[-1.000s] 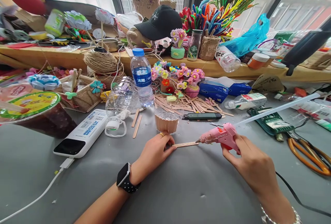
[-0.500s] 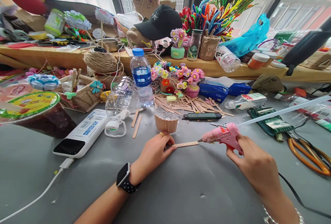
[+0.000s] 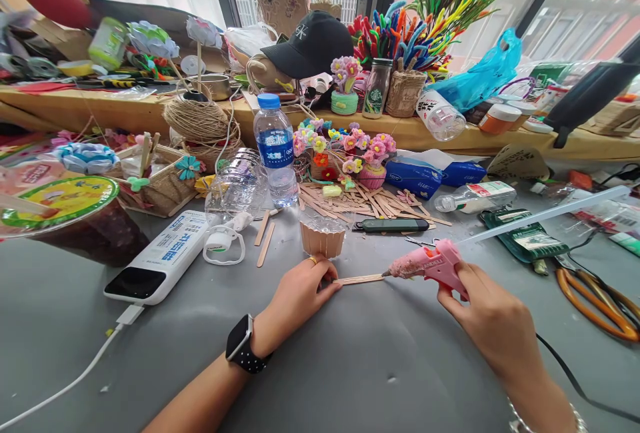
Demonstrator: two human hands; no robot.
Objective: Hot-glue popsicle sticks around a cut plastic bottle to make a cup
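Observation:
My left hand (image 3: 303, 290) pinches the left end of a wooden craft stick (image 3: 361, 279) that lies low over the grey table. Wrapped around a pink hot glue gun (image 3: 430, 263), my right hand (image 3: 493, 316) keeps its nozzle at the stick's right end. A long translucent glue stick (image 3: 545, 215) sticks out of the gun's back. Just beyond my left hand stands a small clear plastic cup (image 3: 323, 238) with wooden stick pieces around its side. Two loose craft sticks (image 3: 265, 245) lie to its left.
Behind the cup are a heap of craft sticks (image 3: 360, 201), a dark green utility knife (image 3: 393, 225) and a water bottle (image 3: 275, 150). A power bank (image 3: 157, 260) and a drink cup (image 3: 75, 220) stand left. Orange-handled scissors (image 3: 595, 300) lie right; a black cord (image 3: 575, 380) runs below.
Almost nothing differs. The glue gun and both hands keep their places at the craft stick; the view has shifted very slightly.

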